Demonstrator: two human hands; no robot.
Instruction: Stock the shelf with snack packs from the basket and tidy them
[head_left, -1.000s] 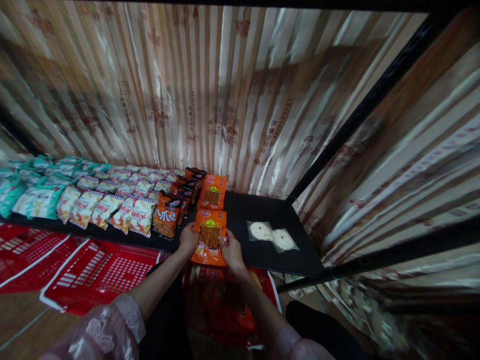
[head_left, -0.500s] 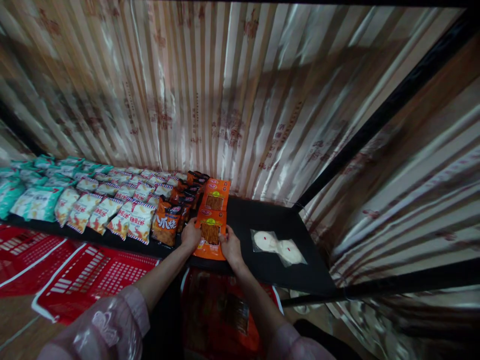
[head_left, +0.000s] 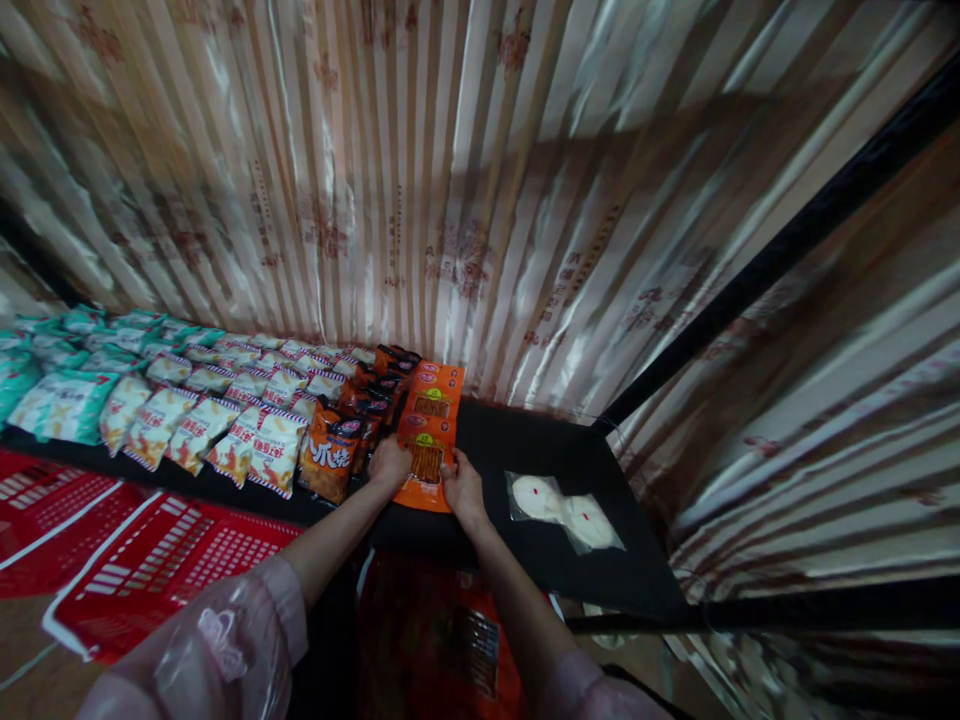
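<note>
Between my two hands lies an orange snack packet [head_left: 426, 466] with a see-through window showing brown sticks. My left hand [head_left: 388, 464] is closed on its left edge. My right hand [head_left: 463, 490] pinches the right edge. A matching orange packet [head_left: 433, 388] lies directly behind, its near part covered by the one I hold. Close to my left hand stands a dark-and-orange snack bag [head_left: 328, 456], at the front of a row of similar bags. The packets rest on a black shelf [head_left: 499, 432].
Left along the shelf are several white snack bags [head_left: 274, 448] and green-and-white bags [head_left: 64, 408]. Two flat clear packs with white round contents [head_left: 536, 497] lie to the right. Red baskets [head_left: 169, 560] sit below the front edge. Black frame bars [head_left: 720, 290] and a striped curtain [head_left: 465, 180] enclose the shelf.
Both hands have slid the held packet slightly back, so it now overlaps more of the orange packet behind. The camera view has shifted a little.
</note>
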